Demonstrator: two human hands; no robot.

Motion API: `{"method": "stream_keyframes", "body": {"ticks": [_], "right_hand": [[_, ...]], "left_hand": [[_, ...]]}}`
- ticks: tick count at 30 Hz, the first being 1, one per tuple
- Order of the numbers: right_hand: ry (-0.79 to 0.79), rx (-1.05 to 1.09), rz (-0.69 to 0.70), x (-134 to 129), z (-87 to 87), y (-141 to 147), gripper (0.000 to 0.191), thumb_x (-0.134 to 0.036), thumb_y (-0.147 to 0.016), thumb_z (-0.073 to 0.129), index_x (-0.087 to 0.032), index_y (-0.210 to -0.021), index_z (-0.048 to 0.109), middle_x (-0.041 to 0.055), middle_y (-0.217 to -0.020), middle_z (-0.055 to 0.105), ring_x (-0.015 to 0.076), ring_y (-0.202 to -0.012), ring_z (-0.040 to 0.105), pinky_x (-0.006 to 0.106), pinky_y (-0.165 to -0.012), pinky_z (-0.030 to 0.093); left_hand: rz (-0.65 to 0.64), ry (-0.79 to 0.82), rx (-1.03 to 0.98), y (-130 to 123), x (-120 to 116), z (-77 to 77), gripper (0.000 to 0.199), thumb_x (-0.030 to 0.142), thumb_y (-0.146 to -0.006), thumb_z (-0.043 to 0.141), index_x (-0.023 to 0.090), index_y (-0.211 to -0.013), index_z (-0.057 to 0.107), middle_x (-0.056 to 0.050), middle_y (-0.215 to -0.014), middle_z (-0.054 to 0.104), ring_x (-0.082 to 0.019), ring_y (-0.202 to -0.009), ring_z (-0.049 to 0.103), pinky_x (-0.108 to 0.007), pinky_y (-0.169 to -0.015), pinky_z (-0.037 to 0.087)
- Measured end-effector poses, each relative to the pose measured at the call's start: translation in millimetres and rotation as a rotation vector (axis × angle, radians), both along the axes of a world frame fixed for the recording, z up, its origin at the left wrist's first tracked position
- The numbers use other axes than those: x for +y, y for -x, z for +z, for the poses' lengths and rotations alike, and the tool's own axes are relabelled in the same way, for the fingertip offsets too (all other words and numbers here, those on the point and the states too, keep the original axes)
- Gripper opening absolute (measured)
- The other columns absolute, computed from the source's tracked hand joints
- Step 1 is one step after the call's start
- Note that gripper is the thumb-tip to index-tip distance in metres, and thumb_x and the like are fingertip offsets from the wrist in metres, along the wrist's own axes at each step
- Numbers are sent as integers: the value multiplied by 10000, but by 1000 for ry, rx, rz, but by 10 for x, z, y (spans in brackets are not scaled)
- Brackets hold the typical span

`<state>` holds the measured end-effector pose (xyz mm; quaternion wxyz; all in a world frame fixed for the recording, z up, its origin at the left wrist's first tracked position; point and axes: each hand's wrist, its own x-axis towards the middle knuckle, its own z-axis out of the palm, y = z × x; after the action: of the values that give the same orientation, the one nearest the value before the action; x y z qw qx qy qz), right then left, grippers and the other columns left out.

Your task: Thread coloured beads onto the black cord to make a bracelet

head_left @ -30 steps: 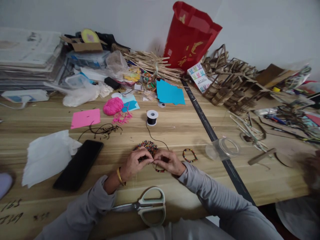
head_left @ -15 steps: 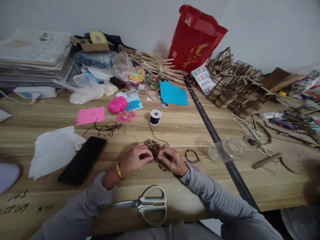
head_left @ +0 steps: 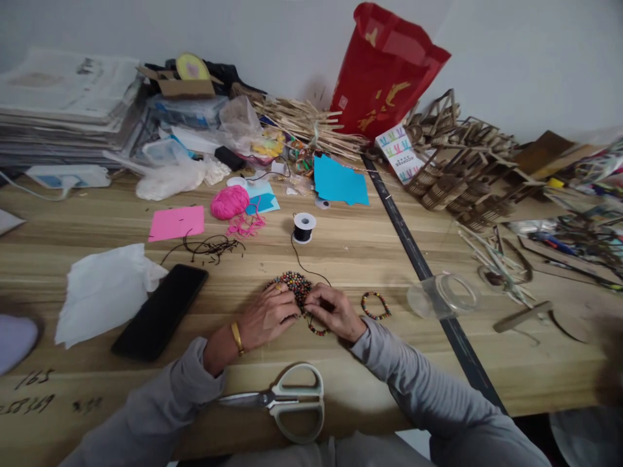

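On the wood-grain counter [head_left: 350, 383], beyond the scissors [head_left: 272, 399], the left hand [head_left: 267, 314] bends over the bead pile [head_left: 295, 280], and whether its fingers grasp anything I cannot tell; the right hand [head_left: 335, 311] pinches black cord [head_left: 298, 263] beside this pile. Farther, at left, an open carton [head_left: 185, 88] has a yellow disc [head_left: 191, 68] at its mouth; a red bag [head_left: 384, 84] stands before the grey wall [head_left: 292, 39].

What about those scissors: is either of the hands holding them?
No, the scissors lie on the table, apart from both the left hand and the right hand, which are at the beads.
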<state>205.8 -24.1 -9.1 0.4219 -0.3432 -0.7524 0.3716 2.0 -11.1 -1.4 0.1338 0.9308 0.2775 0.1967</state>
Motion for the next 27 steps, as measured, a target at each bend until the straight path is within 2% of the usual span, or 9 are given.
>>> {"method": "stream_keyframes", "body": {"ticks": [5,12,20,27], "right_hand": [[66,24,-19,-5,-45,-3,192,-325,-875,611,-134,-868,621,49,-774,590,115,-648,512,231,-599,432],[-24,11,30,25,10,-4,203,-319,-907,564,-139,-825,608,67,-792,582,153,-751,528,278,-690,447],[-5,56,-6,26,23,23,246,-358,-908,559,-145,-792,596,42,-715,567,138,-669,516,258,-627,427],[-55,27,-29,7,58,35,215,-318,-925,532,-147,-821,610,69,-756,610,153,-716,557,275,-658,459]], "left_hand": [[2,-73,33,-21,-21,-11,125,195,-878,573,166,-811,675,-49,-786,612,-206,-845,508,-364,-838,406],[-2,-64,-47,-36,-23,18,118,169,-871,569,171,-801,665,-51,-792,630,-203,-841,530,-355,-836,423],[86,184,-462,-44,51,59,75,121,-812,627,151,-756,666,-37,-712,703,-146,-681,616,-299,-746,469],[154,379,-608,-8,120,49,30,147,-762,683,149,-745,708,-56,-709,725,-163,-678,649,-291,-712,496]]}}
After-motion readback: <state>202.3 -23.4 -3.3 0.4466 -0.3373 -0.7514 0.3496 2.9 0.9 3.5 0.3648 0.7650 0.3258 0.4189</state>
